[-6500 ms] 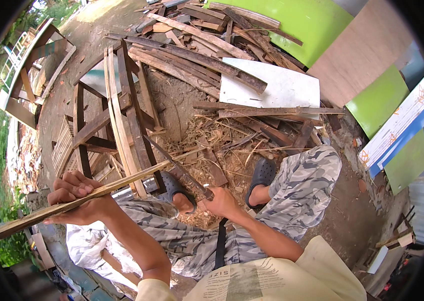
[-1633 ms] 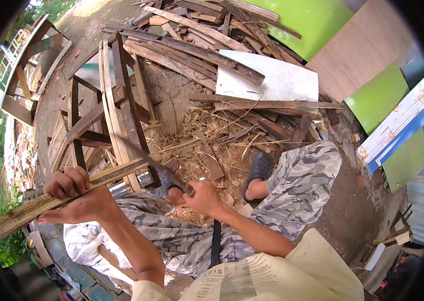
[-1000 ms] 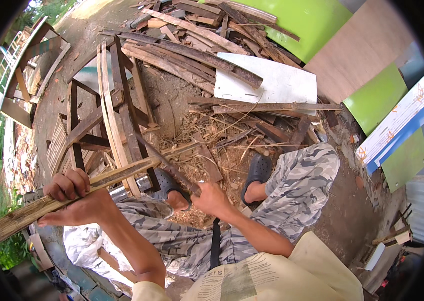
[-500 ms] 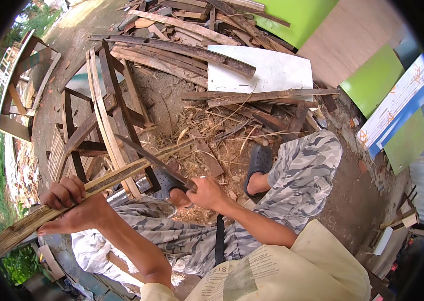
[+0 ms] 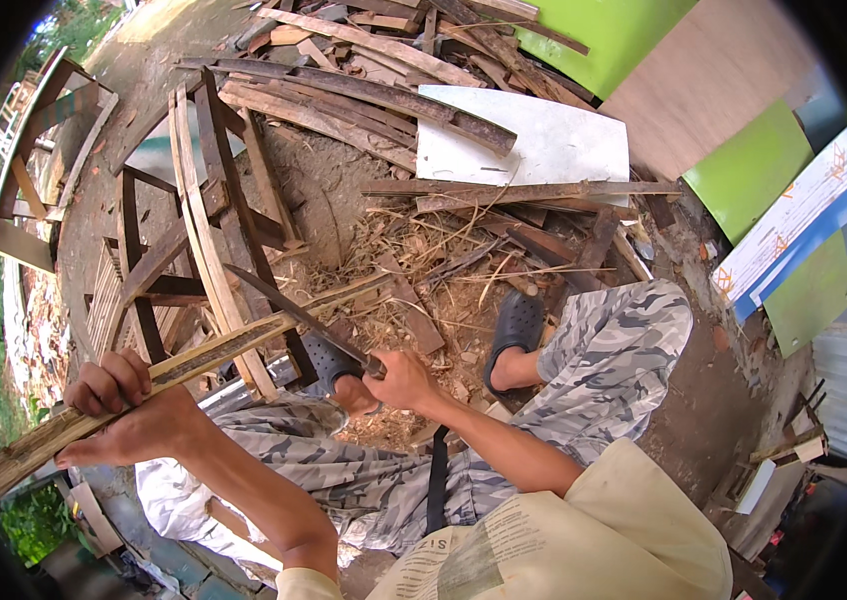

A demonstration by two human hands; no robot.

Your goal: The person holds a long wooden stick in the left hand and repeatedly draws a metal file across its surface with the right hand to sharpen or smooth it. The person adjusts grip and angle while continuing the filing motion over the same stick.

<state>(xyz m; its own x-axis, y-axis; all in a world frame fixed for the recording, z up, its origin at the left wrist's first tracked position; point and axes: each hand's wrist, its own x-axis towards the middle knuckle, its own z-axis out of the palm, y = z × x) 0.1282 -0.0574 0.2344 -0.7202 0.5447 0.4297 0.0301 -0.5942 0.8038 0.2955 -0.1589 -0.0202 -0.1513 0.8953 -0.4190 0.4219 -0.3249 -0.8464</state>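
- My left hand [image 5: 143, 425] is wrapped around a long stick [image 5: 228, 348], with the fingers curled over the top and the thumb underneath.
- The stick slants up from the left rim, over my left leg, toward the middle of the ground — its far tip is above the wood scraps.
- My right hand [image 5: 405, 383] is closed tight in a fist around the handle of a long, dark knife [image 5: 278, 297].
- The knife points up and left, and its blade crosses the stick. I can't tell how hard it pushes.
- Just past the stick stands a dark wood frame [image 5: 231, 205], with two pale strips [image 5: 205, 230] leaning by it.
- I wear gray spotty pants [image 5: 608, 345] and dark shoes with little holes, left shoe [image 5: 323, 366] and right shoe [image 5: 516, 328].
- Thin curly wood scraps [image 5: 423, 238] lie on the ground between the frame and my right shoe.
- Farther off there is a white board [image 5: 533, 140] — and a big heap of old wood [image 5: 393, 55] behind it.
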